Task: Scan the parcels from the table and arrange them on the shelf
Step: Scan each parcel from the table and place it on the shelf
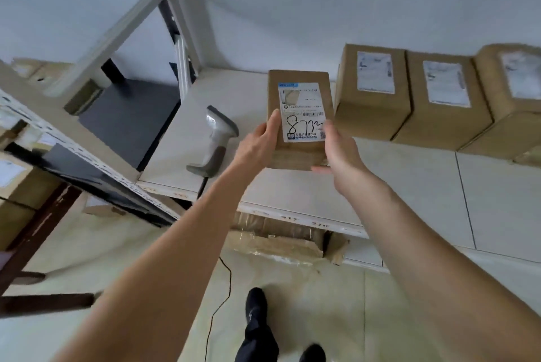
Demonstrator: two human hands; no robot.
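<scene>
Parcel [298, 121] in brown cardboard is held upright between both hands above the white shelf [409, 186], with its label turned to the camera; the label carries a barcode and a handwritten number. The left hand [260, 142] grips the left edge of the box, with the thumb lying along the front, and the right hand [339, 150] grips the right edge, with its thumb under the lower corner. I cannot tell if the bottom of the box touches the shelf already or hangs just above it, because the hands cover this part. To the right, at the back of the same shelf, three larger boxes [439, 98] stand in a row, touching one another, labels to the front; these seem to be arranged already. The scanner [216, 139] lies on the shelf just to the left of the hands, not held, so I judge that this parcel is scanned and only its placing beside the row remains. More cardboard boxes [17, 180] show at the far left edge, partly hidden and blurred, so probably some parcels are left to scan, though how many is not visible.
</scene>
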